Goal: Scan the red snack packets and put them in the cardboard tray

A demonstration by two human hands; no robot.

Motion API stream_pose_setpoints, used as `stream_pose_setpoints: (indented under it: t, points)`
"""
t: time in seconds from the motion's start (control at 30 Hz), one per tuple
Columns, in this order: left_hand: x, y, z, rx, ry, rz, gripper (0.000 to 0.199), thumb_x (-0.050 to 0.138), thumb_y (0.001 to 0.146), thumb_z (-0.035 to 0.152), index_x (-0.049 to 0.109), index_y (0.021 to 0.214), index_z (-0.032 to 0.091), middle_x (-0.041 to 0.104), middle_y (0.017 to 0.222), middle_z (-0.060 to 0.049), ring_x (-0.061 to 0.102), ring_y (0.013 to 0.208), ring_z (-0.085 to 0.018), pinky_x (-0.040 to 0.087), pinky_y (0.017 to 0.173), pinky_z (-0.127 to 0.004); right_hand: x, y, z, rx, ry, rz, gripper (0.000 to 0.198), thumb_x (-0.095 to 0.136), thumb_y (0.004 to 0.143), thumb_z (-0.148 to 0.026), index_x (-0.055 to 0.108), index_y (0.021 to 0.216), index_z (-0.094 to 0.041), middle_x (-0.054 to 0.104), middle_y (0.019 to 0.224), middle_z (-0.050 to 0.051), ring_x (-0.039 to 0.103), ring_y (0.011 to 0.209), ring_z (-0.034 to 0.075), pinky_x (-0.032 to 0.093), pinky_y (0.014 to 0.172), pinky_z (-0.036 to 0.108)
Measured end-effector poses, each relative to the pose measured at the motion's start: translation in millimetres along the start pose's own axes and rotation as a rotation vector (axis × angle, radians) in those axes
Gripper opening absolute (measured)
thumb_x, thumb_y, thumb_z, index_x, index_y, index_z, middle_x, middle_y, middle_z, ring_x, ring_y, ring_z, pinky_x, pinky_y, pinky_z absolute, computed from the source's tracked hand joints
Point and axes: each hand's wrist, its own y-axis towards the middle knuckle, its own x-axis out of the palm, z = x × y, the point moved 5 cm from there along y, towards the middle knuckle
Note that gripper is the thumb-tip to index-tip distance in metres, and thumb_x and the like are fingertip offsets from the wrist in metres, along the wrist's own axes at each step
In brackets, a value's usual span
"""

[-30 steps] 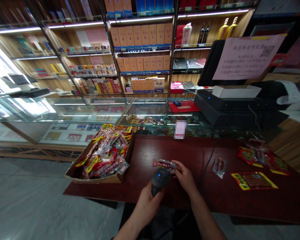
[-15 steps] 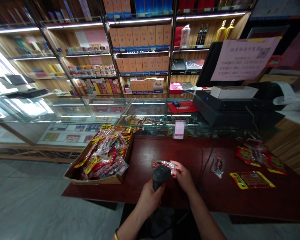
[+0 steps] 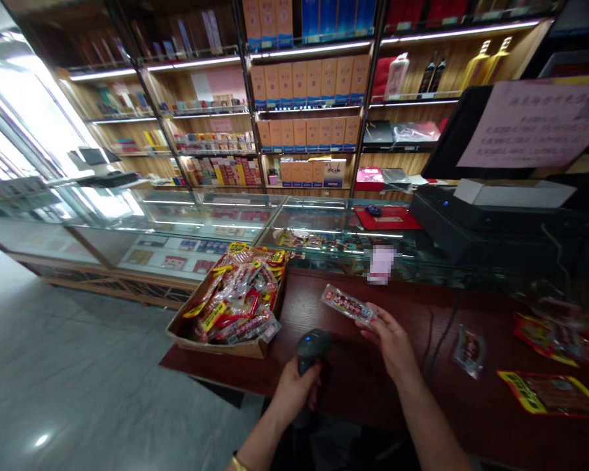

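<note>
My left hand is wrapped round the handle of a dark barcode scanner, whose head shows a small blue light. Between the thumb and fingers of my right hand is a clear, slim snack packet with a reddish label. I hold that packet above the dark red tabletop, forward and right of the scanner. Left of both hands stands an open cardboard box, heaped with similar packets in clear, red and yellow wrapping.
Right on the table lie a loose clear packet, a yellow-edged packet and a pile of red packets. A black cable crosses the surface. Behind are a glass display counter and a monitor with paper taped on.
My right hand has lifted the packet and moved it forward and right, away from the scanner. The left hand still grips the scanner. The view has turned left.
</note>
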Motion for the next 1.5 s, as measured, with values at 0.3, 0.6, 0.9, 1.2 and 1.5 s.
stream_pose_setpoints:
  t: [0.3, 0.6, 0.9, 1.2, 1.5]
  points:
    - [-2, -1, 0, 0.0, -0.09, -0.061, 0.033, 0.072, 0.075, 0.048, 0.056, 0.076, 0.019, 0.059, 0.052, 0.005, 0.046, 0.03, -0.008, 0.037, 0.029, -0.02, 209, 1, -53, 0.057, 0.139, -0.57, 0.039, 0.076, 0.08, -0.03, 0.068, 0.117, -0.023, 0.075, 0.106, 0.003, 0.076, 0.081, 0.018, 0.064, 0.068, 0.029]
    - [-7, 0, -6, 0.021, -0.099, -0.016, 0.033, 0.07, 0.076, 0.048, 0.054, 0.078, 0.019, 0.057, 0.048, 0.006, 0.046, 0.03, -0.008, 0.036, 0.028, -0.018, 273, -2, -29, 0.047, 0.069, -0.687, 0.051, 0.075, 0.078, -0.041, 0.065, 0.126, -0.026, 0.065, 0.134, 0.007, 0.073, 0.09, 0.018, 0.063, 0.067, 0.029]
    - [-5, 1, -8, 0.013, -0.052, -0.038, 0.034, 0.07, 0.078, 0.049, 0.055, 0.078, 0.018, 0.056, 0.048, 0.007, 0.046, 0.03, -0.007, 0.036, 0.028, -0.016, -43, 46, -2, -0.313, -0.817, 0.313, 0.063, 0.047, 0.083, -0.048, 0.059, 0.131, -0.008, 0.052, 0.144, 0.025, 0.043, 0.139, 0.037, 0.032, 0.115, 0.058]
    - [-4, 5, -12, 0.039, -0.036, -0.053, 0.047, 0.072, 0.075, 0.061, 0.056, 0.084, 0.018, 0.059, 0.054, 0.007, 0.046, 0.03, -0.006, 0.037, 0.028, -0.016, -207, 25, -4, 0.189, -1.284, 0.702, 0.085, 0.032, 0.091, -0.057, 0.031, 0.151, 0.003, 0.02, 0.155, 0.04, 0.022, 0.145, 0.055, 0.027, 0.106, 0.072]
    - [-4, 2, -10, 0.034, -0.016, -0.035, 0.047, 0.074, 0.073, 0.061, 0.056, 0.082, 0.018, 0.059, 0.054, 0.007, 0.046, 0.031, -0.006, 0.038, 0.029, -0.016, -52, 2, 42, -0.165, -1.602, 0.232, 0.064, 0.04, 0.095, -0.043, 0.037, 0.153, -0.015, 0.039, 0.157, 0.02, 0.025, 0.149, 0.038, 0.018, 0.114, 0.068]
